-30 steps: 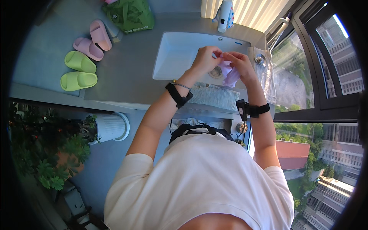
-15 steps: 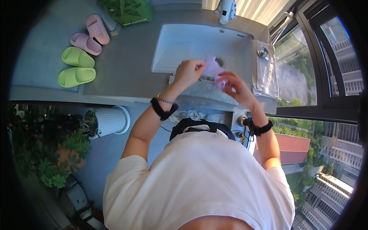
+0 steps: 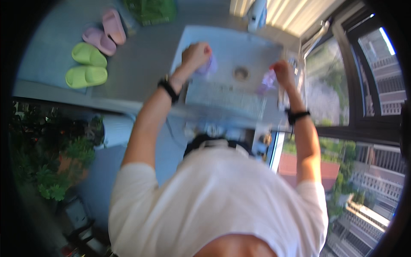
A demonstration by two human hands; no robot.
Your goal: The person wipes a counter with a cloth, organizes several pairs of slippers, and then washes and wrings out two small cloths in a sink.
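Note:
My left hand (image 3: 195, 56) is closed above the left part of the white sink (image 3: 231, 36). From its fingers hangs a limp lilac piece (image 3: 208, 65), thin like a disposable glove, though blur hides its exact kind. Over the sink's right side my right hand (image 3: 284, 74) is pinched on a second limp lilac piece (image 3: 268, 81), thin and crinkled. The two hands are well apart, with the round drain (image 3: 241, 73) visible between them. A light, wet-looking cloth or mat (image 3: 224, 96) lies along the sink's near edge.
Pink slippers (image 3: 113, 26) and lime-green slippers (image 3: 87, 77) sit on the left surface, near a green bag (image 3: 152, 10). A white dispenser-like device (image 3: 257, 15) stands behind the sink. Windows (image 3: 332, 77) border the right side. A white ribbed planter (image 3: 117, 129) stands lower left.
My hands, close together over the sink before, have spread apart left and right. The lilac material between them now shows as two separate pieces, one in each hand. The view is blurrier.

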